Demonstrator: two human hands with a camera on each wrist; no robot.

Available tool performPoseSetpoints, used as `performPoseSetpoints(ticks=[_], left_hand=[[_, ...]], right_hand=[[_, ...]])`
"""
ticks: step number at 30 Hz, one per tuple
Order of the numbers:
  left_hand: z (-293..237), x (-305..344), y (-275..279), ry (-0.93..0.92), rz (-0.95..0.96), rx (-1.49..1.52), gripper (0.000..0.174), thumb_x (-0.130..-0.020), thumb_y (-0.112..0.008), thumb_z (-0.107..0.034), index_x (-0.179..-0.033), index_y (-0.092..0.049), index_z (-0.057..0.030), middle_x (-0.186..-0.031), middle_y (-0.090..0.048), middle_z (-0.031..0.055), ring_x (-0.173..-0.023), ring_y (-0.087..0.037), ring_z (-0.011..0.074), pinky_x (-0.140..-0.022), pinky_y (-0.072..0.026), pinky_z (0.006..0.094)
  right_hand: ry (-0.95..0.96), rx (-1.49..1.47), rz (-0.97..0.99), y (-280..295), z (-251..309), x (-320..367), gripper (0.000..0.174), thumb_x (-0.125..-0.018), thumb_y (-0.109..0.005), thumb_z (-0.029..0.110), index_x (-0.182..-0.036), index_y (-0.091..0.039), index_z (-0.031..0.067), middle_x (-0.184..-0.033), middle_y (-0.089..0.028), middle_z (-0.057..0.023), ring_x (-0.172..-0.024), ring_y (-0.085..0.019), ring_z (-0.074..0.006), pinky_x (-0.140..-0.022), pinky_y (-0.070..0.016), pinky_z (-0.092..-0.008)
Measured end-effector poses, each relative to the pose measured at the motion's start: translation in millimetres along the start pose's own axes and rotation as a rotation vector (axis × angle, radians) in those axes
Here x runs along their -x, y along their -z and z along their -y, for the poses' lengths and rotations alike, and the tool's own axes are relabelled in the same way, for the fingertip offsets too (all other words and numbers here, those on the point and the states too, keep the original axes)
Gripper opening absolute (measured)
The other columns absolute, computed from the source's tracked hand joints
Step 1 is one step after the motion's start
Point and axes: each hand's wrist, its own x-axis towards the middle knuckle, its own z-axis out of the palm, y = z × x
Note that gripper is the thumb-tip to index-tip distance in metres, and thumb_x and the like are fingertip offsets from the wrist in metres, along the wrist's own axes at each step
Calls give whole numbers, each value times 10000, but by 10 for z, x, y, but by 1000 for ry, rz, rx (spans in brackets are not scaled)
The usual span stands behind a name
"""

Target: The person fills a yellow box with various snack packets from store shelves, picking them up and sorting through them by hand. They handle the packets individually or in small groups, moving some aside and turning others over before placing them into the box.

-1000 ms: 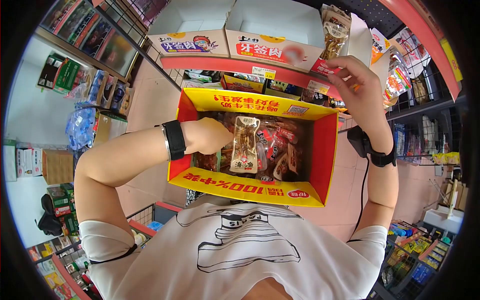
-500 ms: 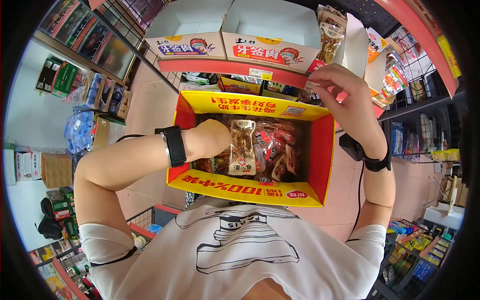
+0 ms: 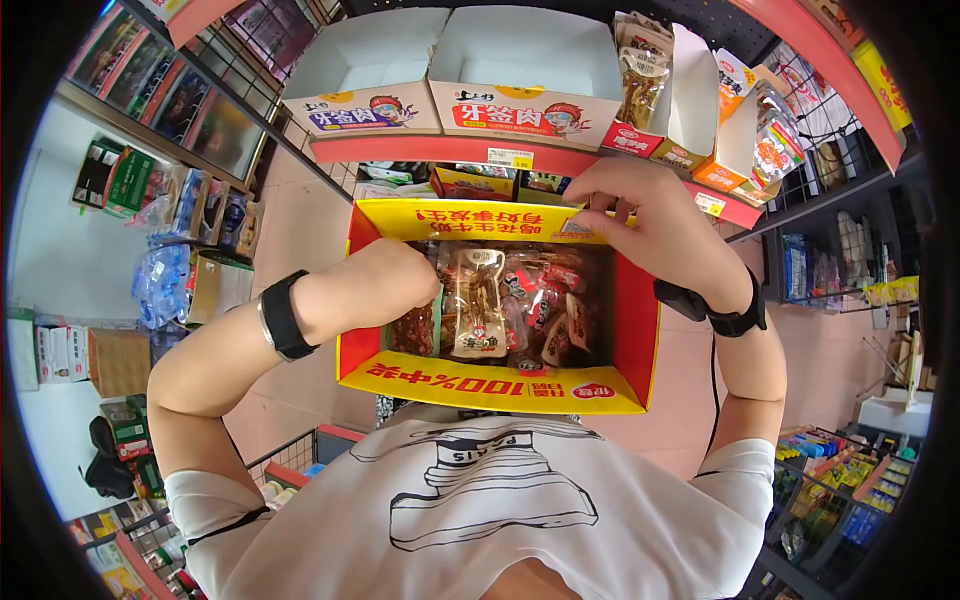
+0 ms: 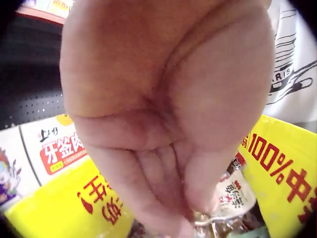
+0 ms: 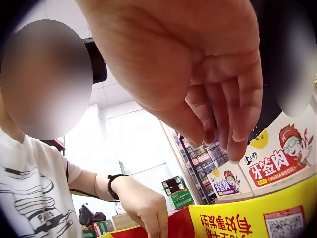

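Note:
A yellow and red cardboard box (image 3: 490, 385) full of snack packets is in front of the person. A clear-fronted pouch with brown contents (image 3: 480, 305) lies on top of the pile, beside red packets (image 3: 540, 290). My left hand (image 3: 375, 285) reaches down inside the box's left side, thumb and fingertips close together beside the pouch. Below it is a dark reddish packet (image 3: 415, 328); I cannot tell whether the fingers grip it. My right hand (image 3: 645, 215) hovers over the box's far right corner, fingers loosely bent with nothing in them.
Beyond the box, a shelf carries two open display cartons (image 3: 365, 80) with white interiors. Upright pouches (image 3: 643, 80) stand in a narrower carton to their right. A red shelf edge (image 3: 400, 150) with price labels runs just past the box. Stocked shelves and wire racks line both sides.
My right hand has come back from the shelf's pouches to the box's far right corner. The left hand has drawn leftward, away from the top pouch, uncovering more of the reddish packet.

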Motion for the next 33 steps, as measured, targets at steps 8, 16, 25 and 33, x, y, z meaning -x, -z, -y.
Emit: performPoseSetpoints(ticks=[8,16,25,33], left_hand=[[220,-361,-267,-39,35,-59,113,-682,-584,-68,-763,-646,-19,-730,-631,173,-704,-632,334,-589,-491,421],[91,-696,-493,21,368,-140,218,-668,-628,-80,-873,-685,-29,-908,-665,150,-840,-645,321,-615,-504,416],[138,-630,-526,-81,340,-184,154,-740,-540,-81,-801,-673,-31,-813,-659,154,-748,-644,318,-584,-494,409],[-133,-336,112,-16,205,-236,150,-762,-531,-99,-751,-666,-36,-703,-629,151,-680,-633,313,-594,-499,399]], right_hand=[[103,142,126,-38,64,17,187,-761,-666,32,-932,-596,11,-843,-605,-96,-717,-601,-208,-600,-471,-292],[102,144,142,-13,59,88,182,-755,-662,66,-916,-593,16,-807,-600,-102,-697,-599,-247,-605,-469,-321],[174,115,118,-66,-20,126,185,-730,-666,108,-879,-585,36,-800,-593,-120,-737,-588,-308,-649,-457,-390],[138,63,146,-79,-61,140,174,-761,-648,152,-886,-592,45,-777,-601,-118,-736,-589,-307,-652,-457,-394]])
